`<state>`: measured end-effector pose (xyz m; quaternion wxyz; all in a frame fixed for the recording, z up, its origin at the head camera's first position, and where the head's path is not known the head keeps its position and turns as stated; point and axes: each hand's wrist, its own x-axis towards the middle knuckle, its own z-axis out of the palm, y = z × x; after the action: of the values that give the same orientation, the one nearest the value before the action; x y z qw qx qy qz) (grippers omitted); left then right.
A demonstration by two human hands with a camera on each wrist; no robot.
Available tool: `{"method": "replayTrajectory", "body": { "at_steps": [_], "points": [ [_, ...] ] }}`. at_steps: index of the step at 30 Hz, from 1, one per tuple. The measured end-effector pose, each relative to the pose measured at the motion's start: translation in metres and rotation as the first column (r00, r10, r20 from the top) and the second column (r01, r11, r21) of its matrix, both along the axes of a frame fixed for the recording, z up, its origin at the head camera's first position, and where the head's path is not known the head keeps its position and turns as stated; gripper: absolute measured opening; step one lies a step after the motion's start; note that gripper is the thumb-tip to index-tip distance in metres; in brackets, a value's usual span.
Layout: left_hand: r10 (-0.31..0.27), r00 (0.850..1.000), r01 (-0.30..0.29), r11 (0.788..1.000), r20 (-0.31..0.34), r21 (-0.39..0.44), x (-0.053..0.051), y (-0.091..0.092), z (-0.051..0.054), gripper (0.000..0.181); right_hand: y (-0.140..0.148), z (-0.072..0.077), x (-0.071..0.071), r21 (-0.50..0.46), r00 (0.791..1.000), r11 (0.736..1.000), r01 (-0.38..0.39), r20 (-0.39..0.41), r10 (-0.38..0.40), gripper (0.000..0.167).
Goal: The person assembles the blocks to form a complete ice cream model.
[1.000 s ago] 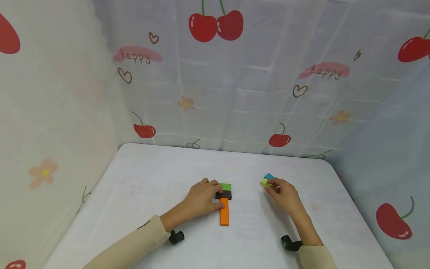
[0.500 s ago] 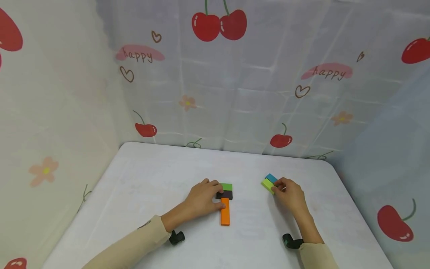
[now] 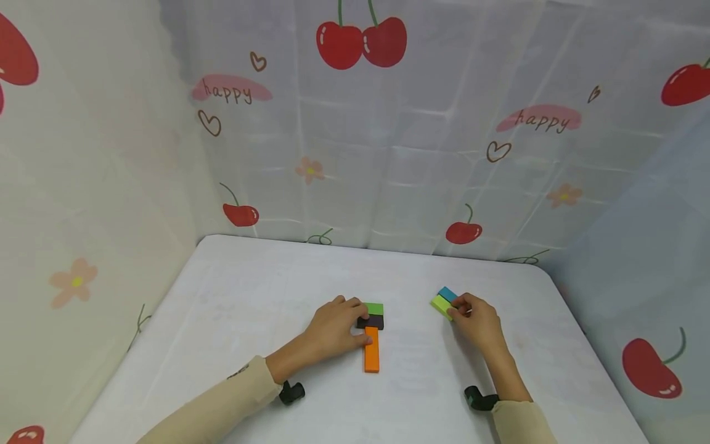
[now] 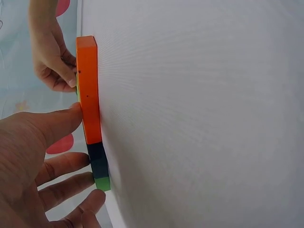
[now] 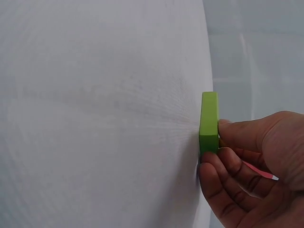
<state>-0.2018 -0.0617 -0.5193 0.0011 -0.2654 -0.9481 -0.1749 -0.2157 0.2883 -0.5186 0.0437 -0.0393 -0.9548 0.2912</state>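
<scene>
An orange block (image 3: 371, 350) lies lengthwise below a black block (image 3: 376, 321), and a green block (image 3: 374, 308) adjoins the black one's far side. My left hand (image 3: 333, 327) rests beside them, thumb at the orange block's left edge, other fingers spread by the black and green ones. In the left wrist view the fingers of the left hand (image 4: 52, 161) look loosely extended. At the right, a lime block (image 3: 442, 306) lies slanted against a blue block (image 3: 447, 294). My right hand (image 3: 479, 324) pinches the lime block's near end; the right wrist view shows thumb and fingers at the lime block (image 5: 209, 118).
The white table (image 3: 266, 277) has a cherry-patterned cloth (image 3: 388, 185) behind it and at both sides. Black wrist devices (image 3: 291, 392) sit below each wrist, the right one (image 3: 480, 399) just above the table.
Over the last second my right hand has shifted slightly right and nearer, and more of the lime block shows. My left hand and the blocks by it look unchanged.
</scene>
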Motion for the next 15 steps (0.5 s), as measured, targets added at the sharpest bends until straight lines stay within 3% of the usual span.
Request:
{"method": "replayTrajectory", "body": {
  "at_steps": [15],
  "points": [
    [0.000,1.000,0.000,1.000,-0.002,-0.004,0.000,0.000,-0.001,0.043,-0.011,-0.003,-0.011,-0.053,0.999,0.998,-0.042,-0.029,0.040,0.018]
  ]
}}
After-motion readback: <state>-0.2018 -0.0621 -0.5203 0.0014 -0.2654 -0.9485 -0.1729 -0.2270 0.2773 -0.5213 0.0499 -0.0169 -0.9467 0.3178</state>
